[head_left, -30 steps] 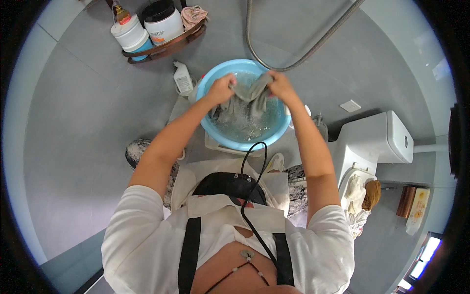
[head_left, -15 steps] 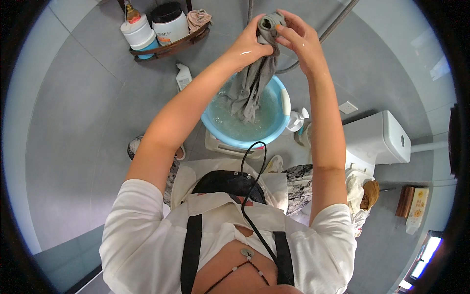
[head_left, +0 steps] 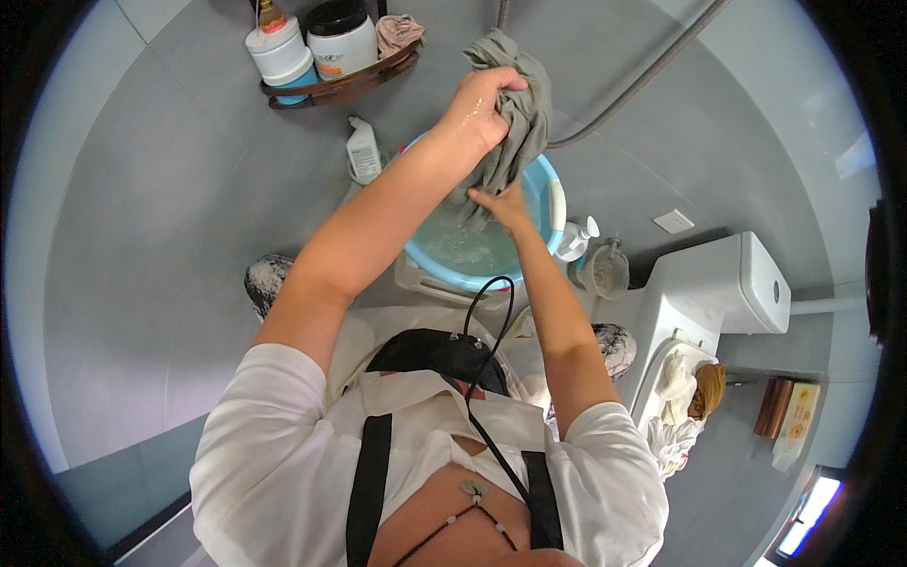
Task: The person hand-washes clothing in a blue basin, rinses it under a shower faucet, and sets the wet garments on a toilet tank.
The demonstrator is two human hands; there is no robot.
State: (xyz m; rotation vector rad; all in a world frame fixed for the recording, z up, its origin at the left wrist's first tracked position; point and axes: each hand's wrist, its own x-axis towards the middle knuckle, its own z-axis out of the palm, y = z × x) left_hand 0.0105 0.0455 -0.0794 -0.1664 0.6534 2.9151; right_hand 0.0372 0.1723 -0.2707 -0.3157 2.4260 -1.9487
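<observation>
A wet grey cloth [head_left: 525,113], maybe a garment, hangs gathered over a light blue basin [head_left: 448,276] of cloudy water. High up, my left hand [head_left: 483,106] is closed around the bunched upper part of it. Lower down, just above the water, my right hand [head_left: 504,202] grips the hanging part, its thumb on the near side and its other fingers mostly hidden. The cloth's bottom end dips into the water, where it is hard to make out.
A white pump bottle [head_left: 574,240] stands right of the basin, with a clear container [head_left: 605,272] beyond it. Left is a white bottle [head_left: 363,151]. A corner shelf [head_left: 345,85] holds jars at upper left. Clothes [head_left: 676,389] lie on the toilet [head_left: 704,283] at right. A hose [head_left: 642,87] hangs behind.
My right hand has come down from the top of the cloth to its lower part near the water. My left hand stays high, still holding the bunched top.
</observation>
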